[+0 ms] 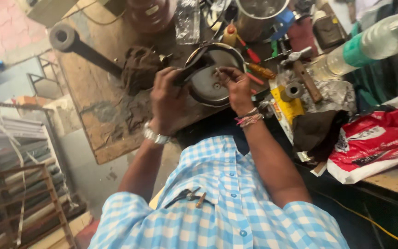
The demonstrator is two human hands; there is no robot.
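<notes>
Hands met over a round metal pressure-cooker lid [210,78] that lay on a worn wooden desk [97,106]. The left hand [167,99] had its fingers [171,76] closed around the lid's black handle [190,70] at the lid's left rim. The right hand [238,87] pinched a thin metal pin [218,74] between curled fingers [229,74], directly above the lid's centre. A hammer [302,71], screwdrivers [254,69] and a clear plastic bottle [369,46] lay to the right of the lid.
</notes>
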